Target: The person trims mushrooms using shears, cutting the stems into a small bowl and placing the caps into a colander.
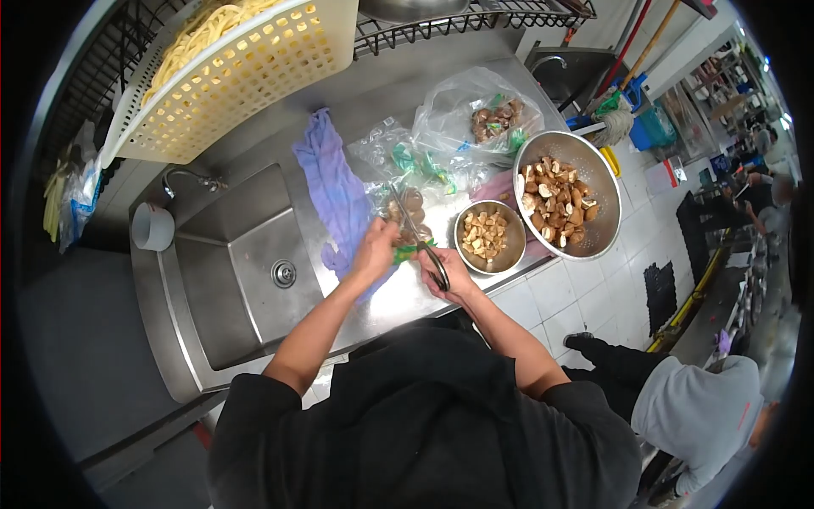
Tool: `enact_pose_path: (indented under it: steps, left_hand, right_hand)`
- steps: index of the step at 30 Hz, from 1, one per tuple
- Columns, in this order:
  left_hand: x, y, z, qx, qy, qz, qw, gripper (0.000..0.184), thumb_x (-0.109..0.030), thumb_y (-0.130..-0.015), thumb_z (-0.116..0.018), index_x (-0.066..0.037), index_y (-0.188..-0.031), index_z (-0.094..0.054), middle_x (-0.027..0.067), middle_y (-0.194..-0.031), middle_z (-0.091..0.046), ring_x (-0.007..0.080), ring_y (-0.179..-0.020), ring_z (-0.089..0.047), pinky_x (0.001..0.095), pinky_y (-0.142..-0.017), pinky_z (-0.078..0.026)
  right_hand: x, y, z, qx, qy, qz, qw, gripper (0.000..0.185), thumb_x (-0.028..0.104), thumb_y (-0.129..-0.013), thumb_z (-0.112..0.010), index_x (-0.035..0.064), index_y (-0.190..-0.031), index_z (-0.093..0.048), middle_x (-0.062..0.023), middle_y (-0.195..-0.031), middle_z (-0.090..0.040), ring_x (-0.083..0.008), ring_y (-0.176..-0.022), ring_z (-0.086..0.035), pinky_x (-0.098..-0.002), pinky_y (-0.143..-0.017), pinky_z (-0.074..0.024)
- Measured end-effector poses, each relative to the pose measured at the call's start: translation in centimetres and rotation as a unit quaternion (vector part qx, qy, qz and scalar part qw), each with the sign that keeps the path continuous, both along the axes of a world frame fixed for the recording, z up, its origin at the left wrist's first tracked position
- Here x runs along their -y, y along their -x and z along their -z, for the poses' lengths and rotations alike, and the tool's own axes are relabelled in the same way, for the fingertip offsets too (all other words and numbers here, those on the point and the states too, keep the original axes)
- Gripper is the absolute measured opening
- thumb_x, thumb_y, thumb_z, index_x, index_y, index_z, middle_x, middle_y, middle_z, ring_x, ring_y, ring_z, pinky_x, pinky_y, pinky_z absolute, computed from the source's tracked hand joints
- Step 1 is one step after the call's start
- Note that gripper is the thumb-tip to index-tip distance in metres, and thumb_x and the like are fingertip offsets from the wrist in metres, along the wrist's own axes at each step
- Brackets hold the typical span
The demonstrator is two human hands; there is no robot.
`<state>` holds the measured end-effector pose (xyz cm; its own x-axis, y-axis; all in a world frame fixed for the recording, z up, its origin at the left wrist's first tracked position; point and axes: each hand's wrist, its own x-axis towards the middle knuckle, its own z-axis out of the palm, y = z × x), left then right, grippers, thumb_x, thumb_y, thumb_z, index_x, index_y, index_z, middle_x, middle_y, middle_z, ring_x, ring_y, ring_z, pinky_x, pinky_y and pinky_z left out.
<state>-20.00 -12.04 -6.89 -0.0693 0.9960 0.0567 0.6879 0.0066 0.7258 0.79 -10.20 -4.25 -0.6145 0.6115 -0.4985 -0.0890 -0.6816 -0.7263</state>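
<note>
My right hand [449, 276] is closed around the black handles of a pair of scissors [438, 270]. Their blades point away from me, over a clear plastic pack of brown mushrooms [414, 204] on the steel counter. My left hand [373, 250] is closed at the near left edge of that pack, its fingers partly hidden. Just right of my right hand stands a steel bowl [462, 254] of cut pale mushroom pieces. Beyond it, a large steel colander [612, 199] holds cut brown mushrooms. Crumpled clear and green wrapping [424, 165] lies behind the pack.
A purple cloth [326, 174] lies along the counter, beside the steel sink [246, 280]. At the back is a clear bag [449, 102] with more mushrooms. A cream perforated basket [246, 85] of noodles sits above. A person in a grey top [699, 407] stands at the right.
</note>
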Motion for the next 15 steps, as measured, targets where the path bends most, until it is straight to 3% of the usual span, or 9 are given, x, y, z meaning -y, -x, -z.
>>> enact_pose_path:
  steps: [4,6,9,12,15]
  left_hand:
    - [-0.7,2.7,-1.8,-0.128,-0.046,0.011,0.991,0.012,-0.01,-0.093,-0.053,-0.007,-0.099,-0.063,0.0146,-0.1,-0.056,0.0358,-0.1,-0.06,0.0471,-0.081,-0.051]
    - [-0.5,2.2,-2.1,-0.147,-0.026,0.018,0.989,0.012,-0.009,-0.092,-0.054,-0.008,-0.101,-0.062,0.0137,-0.1,-0.055,0.0343,-0.103,-0.059,0.047,-0.081,-0.051]
    - [-0.4,1.0,-0.5,-0.124,-0.05,0.045,0.99,0.014,-0.006,-0.09,-0.056,-0.008,-0.102,-0.062,0.0123,-0.099,-0.054,0.0326,-0.102,-0.059,0.046,-0.082,-0.052]
    - [-0.5,0.4,-0.2,-0.139,-0.054,0.037,0.988,0.014,-0.005,-0.089,-0.056,-0.008,-0.101,-0.062,0.0117,-0.1,-0.054,0.0326,-0.101,-0.059,0.0453,-0.083,-0.051]
    - [0.2,0.3,-0.5,-0.142,-0.055,0.046,0.987,0.014,-0.004,-0.088,-0.057,-0.007,-0.101,-0.062,0.0112,-0.1,-0.054,0.0328,-0.1,-0.058,0.0447,-0.083,-0.051]
  right_hand:
    - [2.1,-2.5,-0.3,-0.05,0.039,-0.042,0.997,0.064,0.057,-0.097,-0.065,-0.0028,-0.118,-0.06,-0.0036,-0.057,-0.053,-0.0096,-0.036,-0.042,-0.0243,-0.033,-0.0317]
    - [3.2,-3.9,-0.3,-0.102,0.059,-0.033,0.992,0.08,0.071,-0.092,-0.056,-0.0035,-0.122,-0.057,-0.0017,-0.054,-0.045,-0.0106,-0.035,-0.037,-0.0236,-0.033,-0.0321]
    - [4.4,-4.8,0.5,-0.122,0.11,0.003,0.986,0.087,0.075,-0.089,-0.056,-0.0036,-0.126,-0.057,-0.0014,-0.058,-0.047,-0.0097,-0.038,-0.039,-0.0237,-0.034,-0.0338]
    - [5.6,-5.4,1.0,-0.124,0.071,0.027,0.989,0.093,0.076,-0.083,-0.062,-0.0015,-0.134,-0.055,-0.0023,-0.07,-0.054,-0.0078,-0.045,-0.042,-0.0239,-0.037,-0.0369]
    - [6.3,-5.8,0.0,-0.101,0.057,0.037,0.993,0.092,0.076,-0.082,-0.064,-0.0003,-0.134,-0.056,-0.0012,-0.072,-0.054,-0.0076,-0.048,-0.044,-0.0233,-0.039,-0.0367]
